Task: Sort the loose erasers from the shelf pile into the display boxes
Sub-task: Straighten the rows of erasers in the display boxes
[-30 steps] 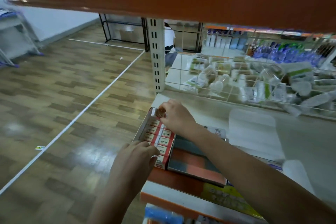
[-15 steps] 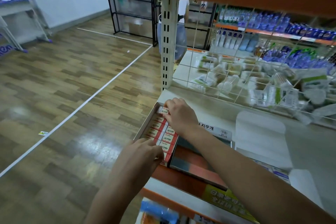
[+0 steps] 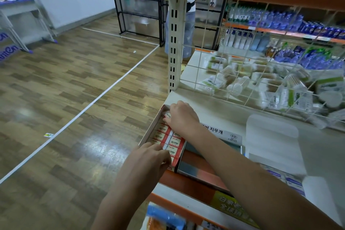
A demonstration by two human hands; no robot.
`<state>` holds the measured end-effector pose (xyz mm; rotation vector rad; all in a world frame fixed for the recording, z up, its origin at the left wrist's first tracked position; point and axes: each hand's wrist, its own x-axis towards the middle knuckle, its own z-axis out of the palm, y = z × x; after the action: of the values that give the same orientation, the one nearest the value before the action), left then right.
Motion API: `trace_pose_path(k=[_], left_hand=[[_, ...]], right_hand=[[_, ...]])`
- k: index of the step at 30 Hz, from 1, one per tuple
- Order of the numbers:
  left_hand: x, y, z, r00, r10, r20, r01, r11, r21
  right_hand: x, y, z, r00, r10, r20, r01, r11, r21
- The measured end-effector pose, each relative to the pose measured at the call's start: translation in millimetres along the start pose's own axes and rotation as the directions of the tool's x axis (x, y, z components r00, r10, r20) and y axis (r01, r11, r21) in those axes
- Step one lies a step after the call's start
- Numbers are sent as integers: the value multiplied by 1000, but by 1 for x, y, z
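Erasers [image 3: 169,139] fill box [image 3: 149,132] | our right hand [image 3: 183,117] pinches one at box's far end | left hand [image 3: 149,158] grips box's near end

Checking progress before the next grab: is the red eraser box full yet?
Nearly full: packed rows of erasers fill the red eraser box; far end is hidden.

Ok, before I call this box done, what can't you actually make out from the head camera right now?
- Far end of the open red-and-white eraser display box: hidden under the right hand, so whether it is full is unclear.
- Eraser at the right fingers: mostly covered; grip not readable.
- Near corner of the box: covered by the left hand.
- Neighbouring grey display box: contents crossed by the right forearm.
- Loose eraser pile: not identifiable in this view.
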<state>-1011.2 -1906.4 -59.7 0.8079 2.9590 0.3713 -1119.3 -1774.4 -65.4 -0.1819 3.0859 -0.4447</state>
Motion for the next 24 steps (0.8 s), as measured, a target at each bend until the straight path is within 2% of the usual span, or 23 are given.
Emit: trace_pose_path(k=[9, 12, 17, 24], left_hand=[[0, 0, -1, 1000, -7, 6, 7, 1000, -4], [-1, -1, 0, 1000, -3, 10, 3, 1000, 0], [0, -5, 2, 1000, 23, 7, -23, 1000, -12], [5, -10, 1, 997, 73, 32, -72, 997, -32]], right_hand=[[-1, 4, -10, 994, -11, 111, -6, 987, 158], [-2, 11, -15, 999, -18, 51, 4, 968, 252], [-3, 19, -11, 998, -17, -54, 32, 957, 287], [-4, 22, 2, 981, -65, -181, 103, 972, 212]])
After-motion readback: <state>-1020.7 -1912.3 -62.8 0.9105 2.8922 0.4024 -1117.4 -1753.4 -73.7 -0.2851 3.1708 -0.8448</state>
